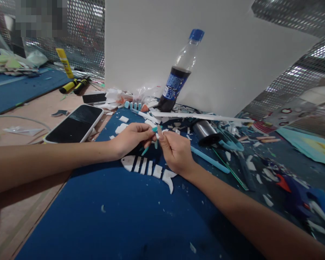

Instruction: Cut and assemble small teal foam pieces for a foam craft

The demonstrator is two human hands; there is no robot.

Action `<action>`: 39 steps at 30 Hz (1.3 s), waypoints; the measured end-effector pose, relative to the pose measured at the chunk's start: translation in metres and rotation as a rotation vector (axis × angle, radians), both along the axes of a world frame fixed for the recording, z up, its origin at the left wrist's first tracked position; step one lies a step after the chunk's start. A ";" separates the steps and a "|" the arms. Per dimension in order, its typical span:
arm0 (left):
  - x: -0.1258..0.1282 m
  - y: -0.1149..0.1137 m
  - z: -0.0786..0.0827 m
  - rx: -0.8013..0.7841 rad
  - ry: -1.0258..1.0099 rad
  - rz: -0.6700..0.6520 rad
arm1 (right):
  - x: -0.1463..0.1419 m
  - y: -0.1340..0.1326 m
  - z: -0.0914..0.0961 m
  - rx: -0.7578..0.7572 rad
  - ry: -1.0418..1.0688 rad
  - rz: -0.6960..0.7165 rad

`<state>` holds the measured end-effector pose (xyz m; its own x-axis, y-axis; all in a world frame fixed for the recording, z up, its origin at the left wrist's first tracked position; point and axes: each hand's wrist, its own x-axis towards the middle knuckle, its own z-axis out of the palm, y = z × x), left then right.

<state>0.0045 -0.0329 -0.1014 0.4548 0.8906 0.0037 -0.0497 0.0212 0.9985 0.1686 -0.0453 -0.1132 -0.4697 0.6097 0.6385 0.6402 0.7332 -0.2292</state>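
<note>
My left hand (137,136) is closed in a pinch on a small teal piece (155,129), which sticks out past the fingertips. Right beside it, my right hand (178,150) is closed around a narrow greyish strip (159,130), its tip meeting the teal piece. What kind of tool or scrap the strip is, I cannot make out. Another teal bit (145,150) shows below the left fingers. Under both hands, white cut pieces lie in a fish-skeleton row: a rounded head (128,163), several rib strips (143,166) and a forked tail (168,177).
A blue mat (97,216) covers the work surface. Behind the hands stand a cola bottle (176,79) and a white board (141,43). A phone (76,124) lies left. White scraps, a wire spool (206,132) and a light-blue stick (209,159) lie right.
</note>
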 end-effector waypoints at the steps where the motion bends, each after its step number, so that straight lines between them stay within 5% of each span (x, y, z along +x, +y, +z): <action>1: 0.000 0.000 0.000 0.005 0.000 0.001 | 0.000 0.000 0.000 -0.006 -0.011 -0.001; 12: 0.000 0.001 -0.005 0.047 -0.033 -0.014 | -0.001 0.004 0.002 -0.129 -0.087 -0.005; 22: 0.000 0.002 -0.007 0.167 0.004 0.030 | -0.002 -0.001 0.006 -0.287 0.183 0.070; 30: -0.001 0.003 -0.010 0.232 0.031 0.058 | -0.016 -0.008 0.007 -0.812 0.631 0.258; 39: -0.001 0.003 -0.009 0.246 0.019 0.063 | -0.024 -0.003 0.007 -1.050 0.892 0.238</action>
<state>0.0033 -0.0297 -0.1100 0.4003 0.8905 0.2161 -0.0241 -0.2255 0.9739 0.1448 -0.0481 -0.1066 -0.3106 0.9477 0.0740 -0.1252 0.0364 -0.9915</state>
